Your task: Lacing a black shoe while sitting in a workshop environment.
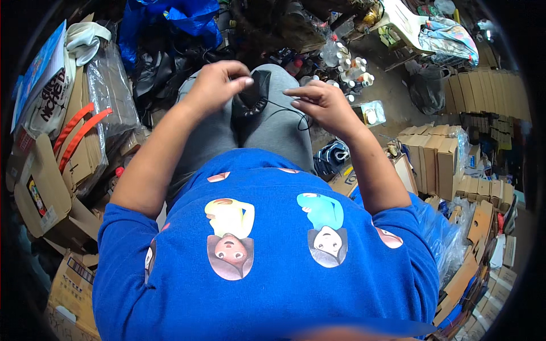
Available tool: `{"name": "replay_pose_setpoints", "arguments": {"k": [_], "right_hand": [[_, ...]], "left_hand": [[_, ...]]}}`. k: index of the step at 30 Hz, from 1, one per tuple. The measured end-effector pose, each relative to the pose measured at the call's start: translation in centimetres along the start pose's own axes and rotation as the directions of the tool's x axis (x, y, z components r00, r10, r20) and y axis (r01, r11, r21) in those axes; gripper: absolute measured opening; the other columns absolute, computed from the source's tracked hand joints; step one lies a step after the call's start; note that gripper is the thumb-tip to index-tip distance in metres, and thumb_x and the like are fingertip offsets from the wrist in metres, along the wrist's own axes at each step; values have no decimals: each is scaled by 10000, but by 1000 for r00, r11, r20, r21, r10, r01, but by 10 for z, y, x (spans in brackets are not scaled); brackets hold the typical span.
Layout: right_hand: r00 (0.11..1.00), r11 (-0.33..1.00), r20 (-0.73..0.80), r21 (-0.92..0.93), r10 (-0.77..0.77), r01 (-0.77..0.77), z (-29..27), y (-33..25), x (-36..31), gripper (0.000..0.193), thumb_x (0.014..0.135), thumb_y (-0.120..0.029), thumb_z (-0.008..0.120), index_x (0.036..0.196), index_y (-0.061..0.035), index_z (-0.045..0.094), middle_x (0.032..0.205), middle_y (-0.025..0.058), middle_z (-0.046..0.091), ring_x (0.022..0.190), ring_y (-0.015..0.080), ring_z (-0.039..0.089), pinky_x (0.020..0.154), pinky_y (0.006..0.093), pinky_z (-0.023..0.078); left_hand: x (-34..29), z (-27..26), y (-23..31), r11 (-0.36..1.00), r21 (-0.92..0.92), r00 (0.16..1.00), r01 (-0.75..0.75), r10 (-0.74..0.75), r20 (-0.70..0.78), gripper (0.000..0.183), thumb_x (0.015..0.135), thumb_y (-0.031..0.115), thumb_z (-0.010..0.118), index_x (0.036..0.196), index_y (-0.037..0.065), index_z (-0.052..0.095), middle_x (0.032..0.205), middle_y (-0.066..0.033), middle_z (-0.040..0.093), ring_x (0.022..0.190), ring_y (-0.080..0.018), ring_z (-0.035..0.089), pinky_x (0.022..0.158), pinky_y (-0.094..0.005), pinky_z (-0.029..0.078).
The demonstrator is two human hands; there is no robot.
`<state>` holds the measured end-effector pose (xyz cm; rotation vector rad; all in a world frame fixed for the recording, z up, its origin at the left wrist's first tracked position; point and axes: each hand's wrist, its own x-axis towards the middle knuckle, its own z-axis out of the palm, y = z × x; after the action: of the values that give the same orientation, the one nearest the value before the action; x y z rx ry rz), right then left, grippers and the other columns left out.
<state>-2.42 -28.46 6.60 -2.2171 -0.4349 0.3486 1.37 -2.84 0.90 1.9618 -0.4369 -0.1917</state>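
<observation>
A black leather-like piece (259,88) rests between my knees, with a row of bunched stitches along its lower edge. From that edge a black thread (281,107) runs to the right and loops below my right hand (330,108). The thumb and fingers of that hand are drawn together on the thread; a needle cannot be made out. My left hand (213,85) is closed in a pinch just left of the black piece, and what lies between its fingertips is too small to tell.
Cardboard boxes (432,150) are stacked at the right, and an opened carton (42,187) stands at the left. Several small white-capped bottles (355,71) stand beyond my right knee. A white plastic chair (398,23) with cloth is at the far right; a blue bag (193,20) lies ahead.
</observation>
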Motion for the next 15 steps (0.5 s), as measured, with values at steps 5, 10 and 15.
{"name": "replay_pose_setpoints", "arguments": {"k": [5, 10, 15], "right_hand": [[995, 959, 29, -266, -98, 102, 17, 4, 23, 216, 771, -160, 658, 980, -162, 713, 798, 118, 594, 754, 284, 609, 680, 357, 489], [995, 950, 64, -300, -73, 89, 18, 4, 31, 209, 767, -184, 631, 954, -153, 718, 806, 129, 603, 780, 300, 608, 719, 373, 490], [992, 929, 121, -361, -44, 85, 12, -5, 35, 211, 765, -167, 626, 953, -129, 714, 810, 123, 608, 766, 281, 613, 711, 353, 488]], "left_hand": [[29, 3, 2, 997, -27, 978, 70, -64, 197, 258, 781, 92, 686, 1023, 35, 615, 1037, -66, 612, 991, -140, 547, 876, -291, 439], [42, -2, -5, 967, -136, 877, 215, -130, 462, 228, 784, 89, 683, 988, 26, 603, 918, -24, 620, 878, -118, 552, 862, -283, 434], [45, -9, -3, 980, -140, 843, 139, -43, 536, 212, 785, 99, 661, 982, 21, 652, 906, -32, 648, 881, -125, 571, 870, -285, 441]]}}
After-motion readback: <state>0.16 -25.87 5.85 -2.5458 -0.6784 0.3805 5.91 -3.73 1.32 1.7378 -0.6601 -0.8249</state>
